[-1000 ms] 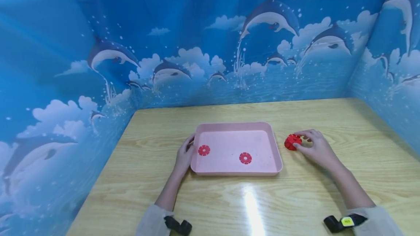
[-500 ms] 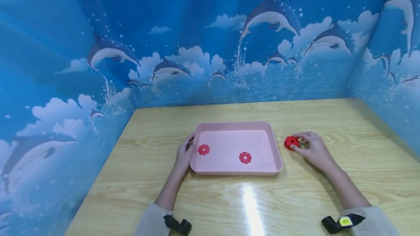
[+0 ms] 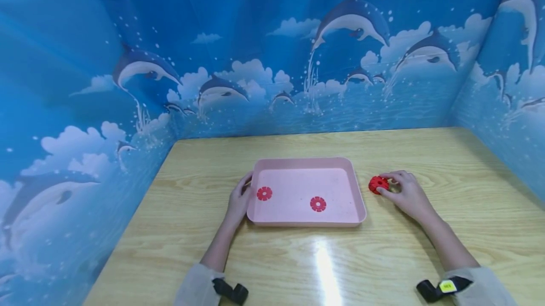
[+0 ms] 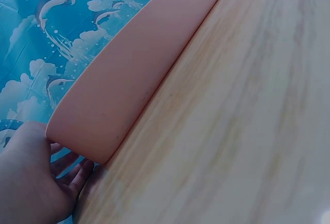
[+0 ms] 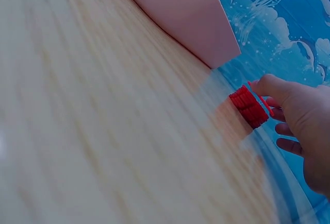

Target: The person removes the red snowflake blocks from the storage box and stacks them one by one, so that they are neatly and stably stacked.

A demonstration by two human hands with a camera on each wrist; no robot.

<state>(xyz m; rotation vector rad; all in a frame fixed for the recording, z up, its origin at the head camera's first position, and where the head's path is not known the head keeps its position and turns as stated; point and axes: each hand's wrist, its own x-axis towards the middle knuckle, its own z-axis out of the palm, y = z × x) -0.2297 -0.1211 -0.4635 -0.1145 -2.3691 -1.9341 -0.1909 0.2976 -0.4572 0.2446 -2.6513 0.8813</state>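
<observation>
A pink tray lies on the table with two red notched discs on its floor, one disc by the left wall and another disc near the front. My left hand grips the tray's left end, its fingers bent against the outer wall in the left wrist view. To the right of the tray stands a short stack of red notched discs. Between thumb and fingers, my right hand pinches a red disc, tilted against the stack's near face in the right wrist view.
The wood-grain table reaches back to a blue dolphin-print curtain, which also runs along both sides. A bright light reflection shows on the table in front of the tray.
My right hand has shifted slightly left, and its fingertips now sit closer to the red stack with the pinched disc. My left hand and the tray have stayed put.
</observation>
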